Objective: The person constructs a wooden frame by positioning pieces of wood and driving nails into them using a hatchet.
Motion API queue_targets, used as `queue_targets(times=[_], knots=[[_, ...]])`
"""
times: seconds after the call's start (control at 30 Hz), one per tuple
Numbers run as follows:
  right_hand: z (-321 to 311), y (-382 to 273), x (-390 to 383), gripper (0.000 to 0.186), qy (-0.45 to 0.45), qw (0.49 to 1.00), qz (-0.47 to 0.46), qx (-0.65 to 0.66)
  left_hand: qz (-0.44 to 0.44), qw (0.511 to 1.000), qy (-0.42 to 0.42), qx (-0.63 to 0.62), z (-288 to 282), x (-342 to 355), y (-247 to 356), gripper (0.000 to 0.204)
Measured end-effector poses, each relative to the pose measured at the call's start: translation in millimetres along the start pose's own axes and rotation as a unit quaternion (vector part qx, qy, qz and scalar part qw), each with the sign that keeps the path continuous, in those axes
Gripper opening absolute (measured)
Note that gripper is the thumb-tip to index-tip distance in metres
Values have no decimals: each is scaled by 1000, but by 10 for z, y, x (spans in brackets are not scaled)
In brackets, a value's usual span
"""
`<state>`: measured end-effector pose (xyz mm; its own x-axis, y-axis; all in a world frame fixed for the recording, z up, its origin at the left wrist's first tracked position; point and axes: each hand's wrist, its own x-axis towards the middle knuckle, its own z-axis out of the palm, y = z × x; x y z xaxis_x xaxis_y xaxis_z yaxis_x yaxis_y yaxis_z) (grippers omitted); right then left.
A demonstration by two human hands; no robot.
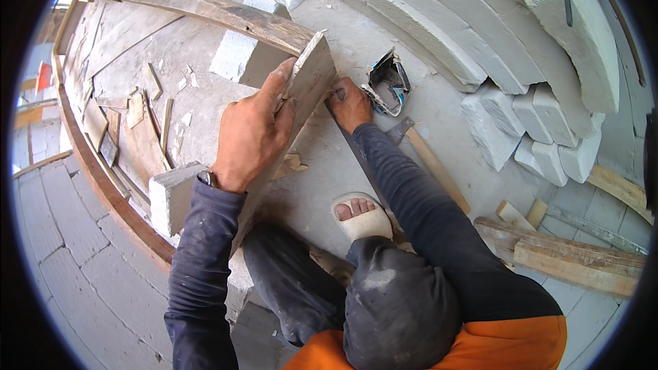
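Observation:
My left hand (257, 123) is closed over the edge of a pale, weathered wooden board (312, 82) that stands on edge in front of me. Its far end meets a long rough timber (205, 10). On the board's right side my right hand (351, 105) is closed, its knuckles close to the wood. A long thin dark strip (356, 154) runs from that hand back under my right forearm; its kind is unclear. White blocks (233, 55) stand to the left of the board, with another block (168, 195) beside my left wrist.
A hammer (435, 168) lies right of my forearm, beyond it a torn carton (388, 82). Stacked pale blocks (528, 123) and long slabs (439, 27) fill the right. Wood scraps (137, 123) litter the left floor inside a timber frame (89, 157). My sandalled foot (360, 216) is below.

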<state>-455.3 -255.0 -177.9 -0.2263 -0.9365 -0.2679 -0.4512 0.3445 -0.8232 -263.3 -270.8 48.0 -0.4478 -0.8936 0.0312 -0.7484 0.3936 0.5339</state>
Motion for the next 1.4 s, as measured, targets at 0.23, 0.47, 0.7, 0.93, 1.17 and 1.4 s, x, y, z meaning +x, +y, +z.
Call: queue_targets(times=[0.23, 0.47, 0.7, 0.93, 1.17, 1.4], knots=[[99, 60, 75, 25, 48, 998, -30, -11, -31, 999, -24, -13, -42, 8, 30, 63], [104, 106, 90, 23, 45, 998, -35, -12, -24, 999, -19, -16, -35, 0, 39, 64], [141, 42, 79, 23, 53, 998, -40, 5, -18, 1000, -14, -11, -45, -12, 7, 65], [176, 126, 45, 25, 128, 988, -85, -6, -37, 998, -44, -2, -88, 47, 100, 68], [-579, -927, -325, 40, 62, 976, -49, 202, -23, 999, -27, -7, -92, 53, 120, 74], [-745, -1038, 5, 48, 44, 958, -223, 173, -31, 999, -33, 0, -78, 103, 163, 74]])
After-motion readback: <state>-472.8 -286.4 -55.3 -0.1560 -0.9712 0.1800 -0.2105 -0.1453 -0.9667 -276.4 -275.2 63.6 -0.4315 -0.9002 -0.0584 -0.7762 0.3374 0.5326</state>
